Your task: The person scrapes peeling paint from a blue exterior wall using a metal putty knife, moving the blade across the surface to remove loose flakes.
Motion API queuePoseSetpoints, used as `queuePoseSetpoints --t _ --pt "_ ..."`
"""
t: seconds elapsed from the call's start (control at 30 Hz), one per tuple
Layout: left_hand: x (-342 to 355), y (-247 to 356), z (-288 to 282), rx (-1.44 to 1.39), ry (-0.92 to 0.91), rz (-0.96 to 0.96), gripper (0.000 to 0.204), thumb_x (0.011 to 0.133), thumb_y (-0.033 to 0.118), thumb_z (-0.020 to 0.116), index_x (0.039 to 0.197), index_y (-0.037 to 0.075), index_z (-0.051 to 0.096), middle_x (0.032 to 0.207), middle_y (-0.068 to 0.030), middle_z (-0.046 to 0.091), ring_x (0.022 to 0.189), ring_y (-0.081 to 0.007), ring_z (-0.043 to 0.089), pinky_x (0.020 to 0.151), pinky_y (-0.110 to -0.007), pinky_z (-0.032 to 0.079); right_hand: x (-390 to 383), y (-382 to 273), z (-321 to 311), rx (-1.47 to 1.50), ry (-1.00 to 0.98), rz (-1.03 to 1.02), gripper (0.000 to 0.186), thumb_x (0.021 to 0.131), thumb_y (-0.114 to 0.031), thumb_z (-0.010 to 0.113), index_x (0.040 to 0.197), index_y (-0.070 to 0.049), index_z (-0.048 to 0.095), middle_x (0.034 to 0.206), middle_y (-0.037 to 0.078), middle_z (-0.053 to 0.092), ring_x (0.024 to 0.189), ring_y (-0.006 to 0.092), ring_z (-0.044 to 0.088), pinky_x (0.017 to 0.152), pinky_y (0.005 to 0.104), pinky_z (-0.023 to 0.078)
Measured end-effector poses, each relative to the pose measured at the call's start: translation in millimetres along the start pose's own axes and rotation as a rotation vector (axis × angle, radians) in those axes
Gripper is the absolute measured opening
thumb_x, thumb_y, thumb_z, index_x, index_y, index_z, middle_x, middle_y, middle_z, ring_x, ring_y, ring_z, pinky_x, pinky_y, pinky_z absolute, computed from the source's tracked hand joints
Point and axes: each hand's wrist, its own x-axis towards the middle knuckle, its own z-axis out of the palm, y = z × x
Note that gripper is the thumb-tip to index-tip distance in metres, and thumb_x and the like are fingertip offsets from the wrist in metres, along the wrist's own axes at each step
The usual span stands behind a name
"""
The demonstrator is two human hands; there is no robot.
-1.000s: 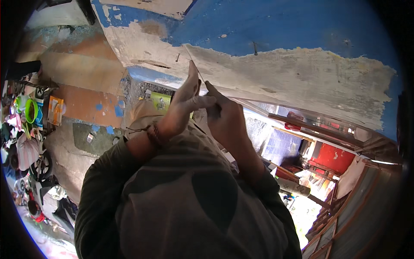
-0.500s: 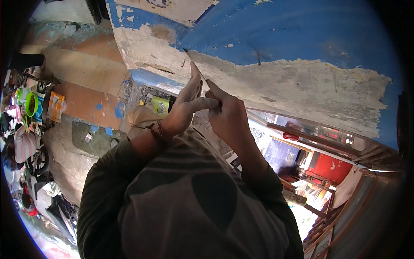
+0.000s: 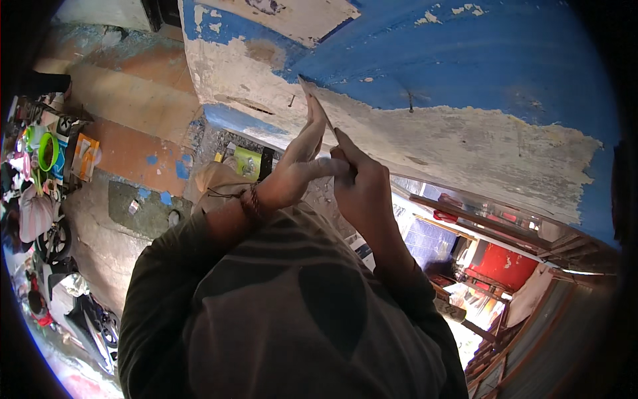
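Observation:
My two hands are raised together against a wall of peeling blue paint and bare plaster (image 3: pixel 465 139). A thin flat scraper blade (image 3: pixel 316 105) sticks up from them, its tip touching the wall at the edge of the blue paint. My left hand (image 3: pixel 296 169), with a cord bracelet at the wrist, lies with its fingers stretched along the blade and its thumb pressed across toward the other hand. My right hand (image 3: pixel 362 189) is closed around the tool's lower part, which is hidden in the fist. My grey shirt fills the lower middle of the view.
A nail (image 3: pixel 410 101) sticks out of the blue paint to the right of the blade. A green bucket (image 3: pixel 46 151) and clutter sit far left on an orange floor. A yellow-green object (image 3: pixel 247 163) lies below the wall. Red panels (image 3: pixel 505 266) and wooden slats are at lower right.
The blade tip has crept a little up and to the right along the wall. Both hands have stayed on the tool in the same grip.

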Motion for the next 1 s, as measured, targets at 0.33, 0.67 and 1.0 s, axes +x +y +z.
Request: queuePoseSetpoints --t 0.33,0.67,1.0 --pt "-2 1 8 0.125 0.007 -0.014 0.095 0.079 0.016 0.062 0.136 -0.009 -0.010 0.144 -0.0212 -0.020 0.134 -0.0237 -0.018 0.109 -0.035 0.001 -19 39 19 0.283 0.106 -0.019 0.033 0.086 -0.006 0.053 0.119 0.000 0.053 0.077 0.011 0.061 0.068 0.0086 0.052 0.063 0.0270 0.044" --pt "-6 -10 -3 0.558 0.014 0.113 0.099 0.075 0.026 0.065 0.137 -0.009 -0.003 0.144 -0.0297 -0.009 0.135 -0.0343 -0.010 0.109 -0.040 0.006 -12 46 49 0.212 0.121 0.105 0.039 0.085 -0.009 0.050 0.124 -0.005 0.051 0.078 0.016 0.063 0.072 0.0128 0.061 0.065 0.0278 0.046" --pt "-13 -11 -5 0.525 0.012 0.144 0.102 0.074 0.028 0.064 0.137 -0.009 -0.007 0.145 -0.0260 -0.013 0.136 -0.0316 -0.011 0.109 -0.041 0.003 -19 42 51 0.222 0.131 0.000 0.040 0.083 -0.005 0.053 0.123 -0.002 0.051 0.082 0.021 0.064 0.079 0.0228 0.066 0.067 0.0314 0.049"
